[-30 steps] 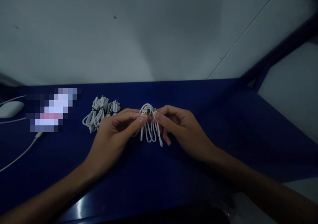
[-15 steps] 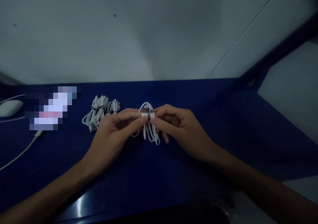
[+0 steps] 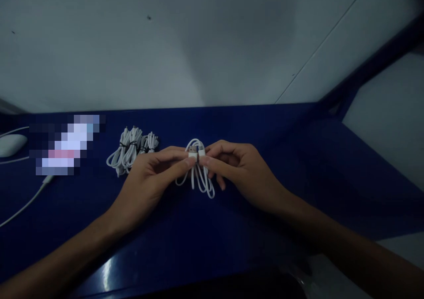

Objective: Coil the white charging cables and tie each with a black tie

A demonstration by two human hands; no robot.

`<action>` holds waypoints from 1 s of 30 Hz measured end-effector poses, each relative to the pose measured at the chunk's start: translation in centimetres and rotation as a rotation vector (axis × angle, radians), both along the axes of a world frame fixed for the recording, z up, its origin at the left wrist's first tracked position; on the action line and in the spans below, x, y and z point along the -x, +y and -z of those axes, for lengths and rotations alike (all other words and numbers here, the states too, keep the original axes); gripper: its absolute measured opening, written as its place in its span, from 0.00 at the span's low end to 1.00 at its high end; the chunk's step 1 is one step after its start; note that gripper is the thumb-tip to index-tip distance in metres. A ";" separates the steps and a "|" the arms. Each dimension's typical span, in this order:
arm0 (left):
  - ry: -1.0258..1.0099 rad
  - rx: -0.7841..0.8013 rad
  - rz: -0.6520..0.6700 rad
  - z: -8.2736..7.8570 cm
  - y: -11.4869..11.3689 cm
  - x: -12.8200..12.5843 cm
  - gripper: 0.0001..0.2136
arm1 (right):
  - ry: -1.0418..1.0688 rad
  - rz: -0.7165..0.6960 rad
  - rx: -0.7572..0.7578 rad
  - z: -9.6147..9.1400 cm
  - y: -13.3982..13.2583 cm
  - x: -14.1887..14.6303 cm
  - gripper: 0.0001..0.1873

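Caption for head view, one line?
Looped white cable pinched between left hand and right hand over blue table, tied cable bundles nearby.

2 hands (image 3: 149,179) (image 3: 243,168), 1 looped white cable (image 3: 201,182), about 3 tied cable bundles (image 3: 127,153), 1 mouse (image 3: 11,143), 1 blue table (image 3: 205,241)

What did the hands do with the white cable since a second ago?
The right hand brought its plug end leftwards, until it sits beside the USB plug pinched in the left hand; a second ago a small gap parted them. Both hands kept their grip on the white cable, its loops dangling below. The tied cable bundles on the blue table stayed put.
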State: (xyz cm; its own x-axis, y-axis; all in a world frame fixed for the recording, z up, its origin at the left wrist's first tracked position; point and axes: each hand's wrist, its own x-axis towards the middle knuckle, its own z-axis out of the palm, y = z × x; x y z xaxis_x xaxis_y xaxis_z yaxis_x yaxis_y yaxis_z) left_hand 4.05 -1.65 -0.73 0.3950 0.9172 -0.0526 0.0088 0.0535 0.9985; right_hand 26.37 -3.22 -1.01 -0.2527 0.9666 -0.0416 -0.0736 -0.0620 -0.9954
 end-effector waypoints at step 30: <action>-0.083 0.124 0.072 -0.1 -0.1 0.1 0.09 | -0.038 0.002 -0.047 0.1 0.0 0.0 0.15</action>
